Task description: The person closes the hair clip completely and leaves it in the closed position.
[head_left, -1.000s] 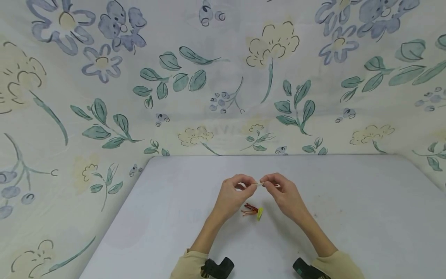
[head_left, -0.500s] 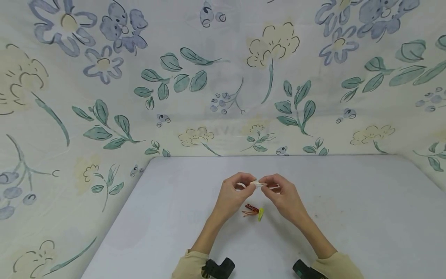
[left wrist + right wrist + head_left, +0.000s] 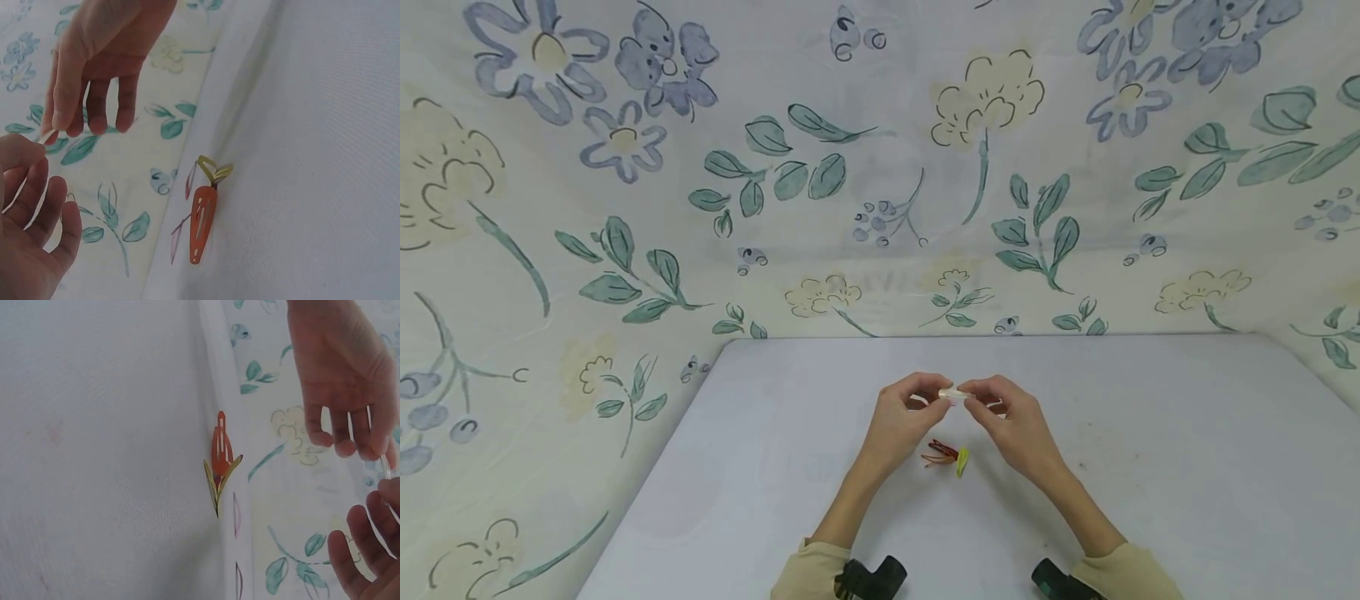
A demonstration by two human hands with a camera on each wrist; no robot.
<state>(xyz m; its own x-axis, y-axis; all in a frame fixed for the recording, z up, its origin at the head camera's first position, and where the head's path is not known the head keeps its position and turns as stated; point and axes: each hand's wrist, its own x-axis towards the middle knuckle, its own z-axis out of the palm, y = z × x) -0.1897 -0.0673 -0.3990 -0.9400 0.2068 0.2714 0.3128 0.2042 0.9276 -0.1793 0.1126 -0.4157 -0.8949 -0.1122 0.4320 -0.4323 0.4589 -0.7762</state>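
Note:
A small cream-white snap hair clip [image 3: 953,394] is held up over the table between both hands. My left hand [image 3: 904,421] pinches its left end between thumb and fingertips. Its right end is pinched by my right hand [image 3: 1017,423], partly covered by the fingers. In the left wrist view the clip [image 3: 47,136] is a pale sliver between the two hands' fingertips. Below the hands, on the table, lies a small pile of snap clips: an orange one [image 3: 203,225], a yellow-green one [image 3: 217,490] and dark red ones [image 3: 937,446].
A white table [image 3: 1195,450] spreads around the hands, with a few faint specks on its right side. Behind its far edge hangs a flower-printed cloth [image 3: 880,275]. Black camera mounts [image 3: 872,577] sit at the cuffs.
The white clip has turned between the fingertips, from a thin line to a broader face. The right fingertips have shifted slightly along it. Both arms and the pile stay in place.

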